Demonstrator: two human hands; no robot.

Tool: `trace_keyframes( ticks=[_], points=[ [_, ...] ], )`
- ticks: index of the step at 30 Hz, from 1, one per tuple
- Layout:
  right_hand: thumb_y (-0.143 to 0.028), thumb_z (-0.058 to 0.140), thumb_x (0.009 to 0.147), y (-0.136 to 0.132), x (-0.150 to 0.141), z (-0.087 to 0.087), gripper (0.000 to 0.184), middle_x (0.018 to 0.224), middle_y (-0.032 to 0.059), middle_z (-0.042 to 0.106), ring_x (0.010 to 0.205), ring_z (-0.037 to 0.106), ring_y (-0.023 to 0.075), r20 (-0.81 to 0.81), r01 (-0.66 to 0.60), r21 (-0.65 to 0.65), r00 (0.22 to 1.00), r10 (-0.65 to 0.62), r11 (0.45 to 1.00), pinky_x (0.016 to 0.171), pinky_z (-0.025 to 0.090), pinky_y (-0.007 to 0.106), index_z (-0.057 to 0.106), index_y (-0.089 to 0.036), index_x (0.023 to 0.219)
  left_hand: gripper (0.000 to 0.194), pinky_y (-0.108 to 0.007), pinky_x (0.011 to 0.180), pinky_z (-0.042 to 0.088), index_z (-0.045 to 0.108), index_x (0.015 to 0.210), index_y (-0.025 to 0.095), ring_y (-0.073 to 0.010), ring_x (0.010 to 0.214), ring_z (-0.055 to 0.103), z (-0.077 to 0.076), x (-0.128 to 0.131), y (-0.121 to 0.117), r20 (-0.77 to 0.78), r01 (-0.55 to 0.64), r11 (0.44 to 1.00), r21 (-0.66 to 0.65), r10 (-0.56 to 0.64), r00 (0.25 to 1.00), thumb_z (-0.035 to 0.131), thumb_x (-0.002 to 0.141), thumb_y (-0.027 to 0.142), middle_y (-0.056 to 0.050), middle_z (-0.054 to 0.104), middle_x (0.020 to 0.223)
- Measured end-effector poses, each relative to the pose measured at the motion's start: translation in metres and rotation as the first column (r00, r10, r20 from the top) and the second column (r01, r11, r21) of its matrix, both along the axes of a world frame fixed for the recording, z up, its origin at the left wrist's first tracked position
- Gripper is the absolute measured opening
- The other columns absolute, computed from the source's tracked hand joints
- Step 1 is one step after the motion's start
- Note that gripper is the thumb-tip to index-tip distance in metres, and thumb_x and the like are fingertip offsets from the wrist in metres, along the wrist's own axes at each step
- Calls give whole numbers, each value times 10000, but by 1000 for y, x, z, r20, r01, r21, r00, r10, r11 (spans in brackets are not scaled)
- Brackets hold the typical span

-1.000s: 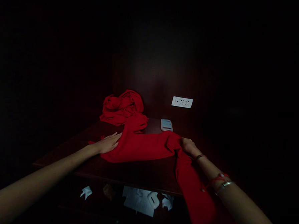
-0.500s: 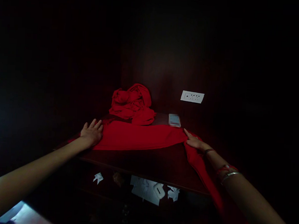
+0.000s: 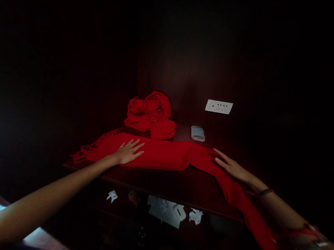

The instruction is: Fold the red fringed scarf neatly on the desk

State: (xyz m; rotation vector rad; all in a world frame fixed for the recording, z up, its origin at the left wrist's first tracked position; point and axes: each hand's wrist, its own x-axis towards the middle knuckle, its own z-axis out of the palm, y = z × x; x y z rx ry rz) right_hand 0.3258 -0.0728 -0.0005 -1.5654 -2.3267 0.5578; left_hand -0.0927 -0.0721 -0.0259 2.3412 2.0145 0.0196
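Note:
A long red scarf point(image 3: 162, 154) with a fringed left end lies flat along the dark wooden shelf top. Its right part bends toward me and hangs over the front edge at the lower right. My left hand point(image 3: 129, 152) rests palm down on the flat part, fingers spread. Near the bend, my right hand point(image 3: 232, 167) lies on or just above the cloth with its fingers stretched out and nothing gripped. Behind the flat part sits a crumpled heap of red cloth point(image 3: 149, 113).
A phone-like object point(image 3: 198, 133), its face pixelated, lies at the back of the dark wooden top point(image 3: 153, 178). A white socket plate point(image 3: 218, 106) is on the wall. Below, a lower shelf holds white papers point(image 3: 162, 210), a white oval object point(image 3: 179, 212) and crumpled paper point(image 3: 195, 216).
My left hand has slid right along the scarf, uncovering the fringed end. My right hand has moved right and toward me, and its fingers have come off the scarf's back edge.

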Motion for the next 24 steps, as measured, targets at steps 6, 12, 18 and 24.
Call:
trace_keyframes(
  ticks=[6,12,18,24],
  points=[
    [-459,83,835,-12,21,-24,549,1358,12,195,1248,91,197,183,52,22,982,-55,998,998,30,473,262,-211,1291,551,-452,970,111,111,1314,262,-241,1247,48,4,-37,5,-42,64,998,-29,-65,997,170,820,498,-38,62,1381],
    [-391,152,853,37,30,-14,454,1348,-18,237,1234,175,165,367,-211,145,919,146,967,995,114,438,272,-277,1276,555,-438,973,129,99,1321,214,-237,1247,60,-4,-67,8,-80,134,991,-25,-135,988,137,826,462,-36,73,1380],
    [-408,237,838,27,-2,3,450,1335,38,278,1233,152,253,556,-80,259,827,-81,963,966,125,493,327,-268,1255,553,-430,972,148,186,1310,177,-248,1242,100,2,-79,16,-149,146,989,-17,-147,978,174,821,435,-63,110,1375],
    [-608,138,768,-15,3,-5,599,1382,49,124,1193,89,425,467,542,13,740,-485,840,770,157,709,132,-340,1303,557,-399,962,196,236,1295,184,-225,1242,122,15,20,24,-63,243,946,213,-235,970,179,823,473,-64,135,1374]
  ],
)
